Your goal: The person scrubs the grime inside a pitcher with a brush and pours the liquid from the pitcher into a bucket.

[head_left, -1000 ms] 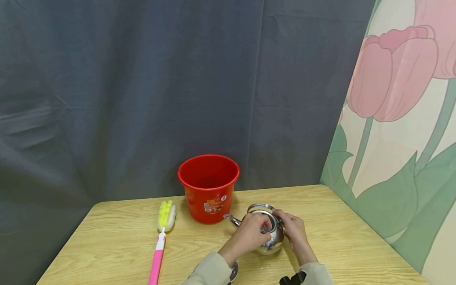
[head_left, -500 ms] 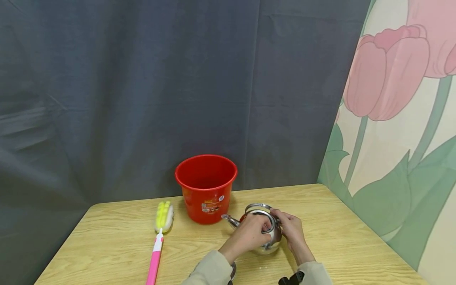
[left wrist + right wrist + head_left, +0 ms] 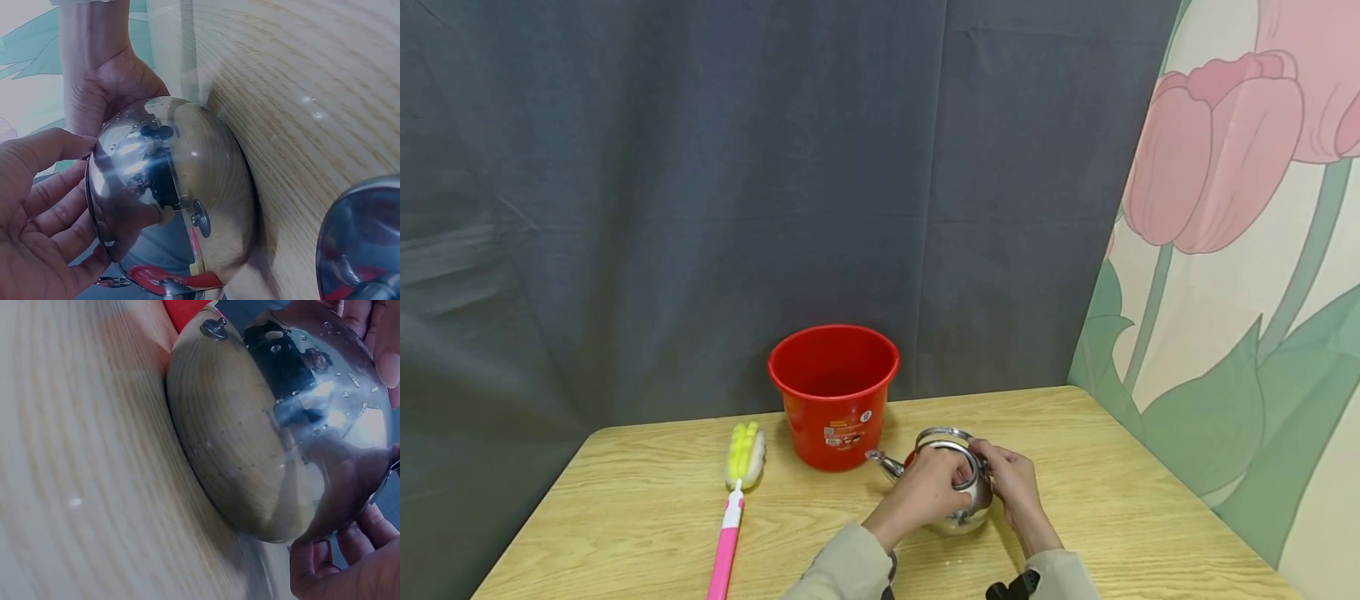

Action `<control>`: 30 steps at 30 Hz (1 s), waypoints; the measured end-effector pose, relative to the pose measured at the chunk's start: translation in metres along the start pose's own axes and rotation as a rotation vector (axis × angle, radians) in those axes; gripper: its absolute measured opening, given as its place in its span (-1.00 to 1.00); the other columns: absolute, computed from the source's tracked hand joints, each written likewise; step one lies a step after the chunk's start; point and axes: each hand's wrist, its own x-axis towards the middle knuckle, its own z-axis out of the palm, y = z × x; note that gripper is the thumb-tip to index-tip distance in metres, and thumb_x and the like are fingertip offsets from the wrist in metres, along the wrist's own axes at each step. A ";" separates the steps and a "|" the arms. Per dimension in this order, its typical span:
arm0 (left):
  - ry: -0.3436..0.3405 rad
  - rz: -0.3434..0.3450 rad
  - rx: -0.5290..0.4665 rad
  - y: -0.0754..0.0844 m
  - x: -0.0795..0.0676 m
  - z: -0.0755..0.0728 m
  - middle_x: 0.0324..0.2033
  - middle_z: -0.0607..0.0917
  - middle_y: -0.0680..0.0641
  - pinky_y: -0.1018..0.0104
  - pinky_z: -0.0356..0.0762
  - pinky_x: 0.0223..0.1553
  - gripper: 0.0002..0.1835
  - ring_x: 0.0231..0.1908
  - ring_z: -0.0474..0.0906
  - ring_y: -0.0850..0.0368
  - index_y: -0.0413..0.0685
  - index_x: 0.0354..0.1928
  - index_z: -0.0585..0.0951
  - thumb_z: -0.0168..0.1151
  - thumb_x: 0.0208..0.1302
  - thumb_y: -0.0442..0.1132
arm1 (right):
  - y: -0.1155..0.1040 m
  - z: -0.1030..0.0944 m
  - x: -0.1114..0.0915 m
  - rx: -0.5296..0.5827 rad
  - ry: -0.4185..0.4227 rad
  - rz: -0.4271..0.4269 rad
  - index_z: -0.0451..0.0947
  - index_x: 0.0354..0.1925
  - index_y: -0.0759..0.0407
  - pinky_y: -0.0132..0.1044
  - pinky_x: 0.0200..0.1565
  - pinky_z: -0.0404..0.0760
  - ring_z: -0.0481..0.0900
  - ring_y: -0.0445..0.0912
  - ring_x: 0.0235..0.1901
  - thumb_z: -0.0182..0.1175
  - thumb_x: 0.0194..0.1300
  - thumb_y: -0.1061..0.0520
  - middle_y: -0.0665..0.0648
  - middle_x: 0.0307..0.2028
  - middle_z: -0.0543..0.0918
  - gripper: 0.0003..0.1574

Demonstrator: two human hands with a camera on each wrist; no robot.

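A shiny steel teapot [image 3: 977, 502] stands on the table with its spout towards the bucket and its handle raised. My left hand [image 3: 928, 493] is over the open mouth, its fingers reaching in at the rim. Whether those fingers hold anything inside is hidden. My right hand [image 3: 1017, 487] grips the teapot at the far right of its rim, near the base of the handle. Both hands flank the wet steel body [image 3: 281, 419] in the right wrist view. Beside it, a shiny metal lid [image 3: 359, 240] shows in the left wrist view.
Behind the teapot stands a red bucket [image 3: 835, 417]. A cleaning brush [image 3: 730, 525] with a pink handle and a yellow and white head lies on the left of the wooden table [image 3: 625, 500]. A dark curtain [image 3: 737, 208] hangs at the back; water drops spot the tabletop.
A grey mesh-like piece seen at my left fingers a second ago has gone out of sight at the teapot's mouth. The head view has shifted slightly; my right hand keeps its place.
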 end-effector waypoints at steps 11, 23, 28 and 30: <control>0.007 -0.027 -0.011 0.001 0.000 -0.002 -0.47 0.60 0.19 0.51 0.45 -0.37 -0.85 -0.41 0.45 0.41 0.05 -0.38 0.64 0.42 -0.04 -0.27 | 0.000 0.001 0.001 -0.003 0.008 0.009 0.70 -0.25 0.21 -0.29 -0.30 0.47 0.47 -0.11 -0.27 0.27 0.11 -0.20 -0.04 -0.33 0.63 -0.49; 0.033 -0.025 -0.008 0.002 -0.001 -0.005 -0.48 0.59 0.20 0.52 0.44 -0.38 -0.83 -0.40 0.45 0.41 0.08 -0.39 0.64 0.38 -0.03 -0.35 | -0.001 0.000 -0.001 -0.007 0.011 0.013 0.69 -0.24 0.24 -0.29 -0.27 0.49 0.48 -0.13 -0.27 0.28 0.09 -0.23 -0.01 -0.28 0.63 -0.44; 0.054 0.009 0.004 0.001 -0.003 -0.005 -0.47 0.60 0.19 0.52 0.43 -0.37 -0.81 -0.41 0.44 0.41 0.07 -0.39 0.65 0.36 -0.03 -0.40 | -0.002 0.000 -0.002 -0.006 0.015 0.013 0.68 -0.22 0.25 -0.28 -0.26 0.51 0.50 -0.14 -0.28 0.29 0.09 -0.22 0.02 -0.25 0.64 -0.43; 0.065 0.020 0.015 0.001 -0.004 -0.005 -0.48 0.60 0.19 0.51 0.42 -0.39 -0.80 -0.43 0.43 0.42 0.06 -0.39 0.65 0.36 -0.03 -0.41 | -0.002 0.000 -0.002 -0.009 0.015 0.010 0.68 -0.21 0.26 -0.28 -0.27 0.51 0.50 -0.14 -0.28 0.28 0.10 -0.21 0.02 -0.25 0.64 -0.43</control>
